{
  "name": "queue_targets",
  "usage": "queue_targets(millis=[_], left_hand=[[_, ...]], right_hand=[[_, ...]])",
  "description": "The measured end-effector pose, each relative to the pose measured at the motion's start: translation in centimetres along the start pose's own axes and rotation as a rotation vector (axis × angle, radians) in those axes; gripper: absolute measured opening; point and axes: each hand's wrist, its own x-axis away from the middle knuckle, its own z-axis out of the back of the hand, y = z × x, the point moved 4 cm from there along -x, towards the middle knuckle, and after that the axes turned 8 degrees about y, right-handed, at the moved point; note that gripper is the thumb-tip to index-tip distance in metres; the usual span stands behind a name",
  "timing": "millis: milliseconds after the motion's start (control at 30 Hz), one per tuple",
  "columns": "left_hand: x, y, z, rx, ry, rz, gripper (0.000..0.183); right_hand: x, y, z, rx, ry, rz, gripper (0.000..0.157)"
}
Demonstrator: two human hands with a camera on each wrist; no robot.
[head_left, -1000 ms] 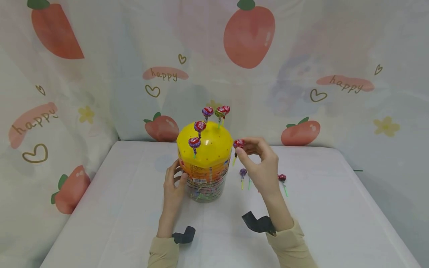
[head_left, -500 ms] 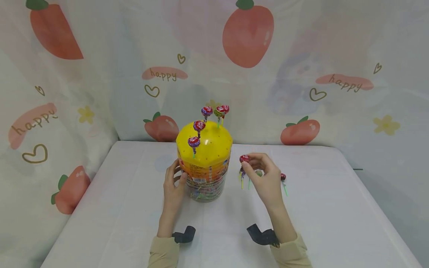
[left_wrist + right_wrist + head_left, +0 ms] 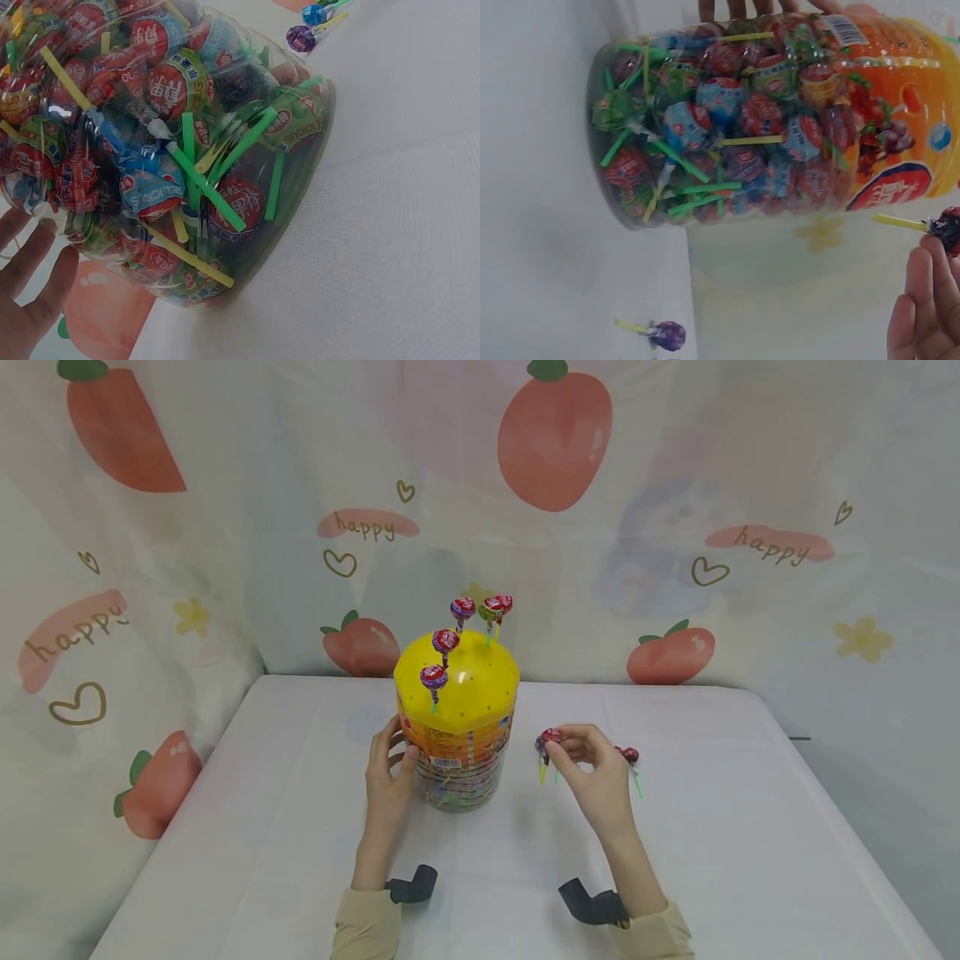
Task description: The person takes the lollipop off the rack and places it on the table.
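Observation:
A clear jar (image 3: pixel 461 789) full of wrapped lollipops stands upright on the table, with an orange label and a yellow lid (image 3: pixel 480 681). Several lollipops (image 3: pixel 434 677) stick up from holes in the lid. My left hand (image 3: pixel 388 781) holds the jar's left side, fingers and thumb curved against it. Right of the jar, my right hand (image 3: pixel 598 777) pinches a red-topped lollipop (image 3: pixel 552 736) between thumb and fingers; its yellow stick (image 3: pixel 900 223) shows in the right wrist view. Close by lies a purple lollipop (image 3: pixel 667 335), partly hidden in the head view.
A red lollipop (image 3: pixel 632 755) with a green stick lies right of my right hand. In the left wrist view a blue lollipop (image 3: pixel 313 13) lies beyond the jar. The white table (image 3: pixel 262 827) meets a printed cloth backdrop (image 3: pixel 450 443) behind and at both sides.
My right hand has moved down and slightly right from beside the lid toward the lollipops on the table, carrying its lollipop. The left hand and jar stay in place.

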Motion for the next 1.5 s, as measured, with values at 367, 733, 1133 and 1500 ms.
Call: queue_targets(millis=[367,733,1133,1500], left_hand=[[0.1,-0.1,-0.2,0.008,-0.006,0.015,0.052],[0.3,0.1,0.1,0.005,0.004,0.015,0.052],[0.1,0.0,0.1,0.006,-0.004,0.023,0.052],[0.0,0.0,0.1,0.012,-0.004,0.009,0.052]], right_hand=[[0.5,2.7,-0.1,0.062,-0.036,-0.111,0.025],[0.2,5.5,-0.1,0.069,-0.06,-0.208,0.026],[0.3,8.6,-1.3,0.176,-0.243,-0.3,0.029],[0.9,10.9,-2.5,0.276,-0.338,-0.394,0.032]])
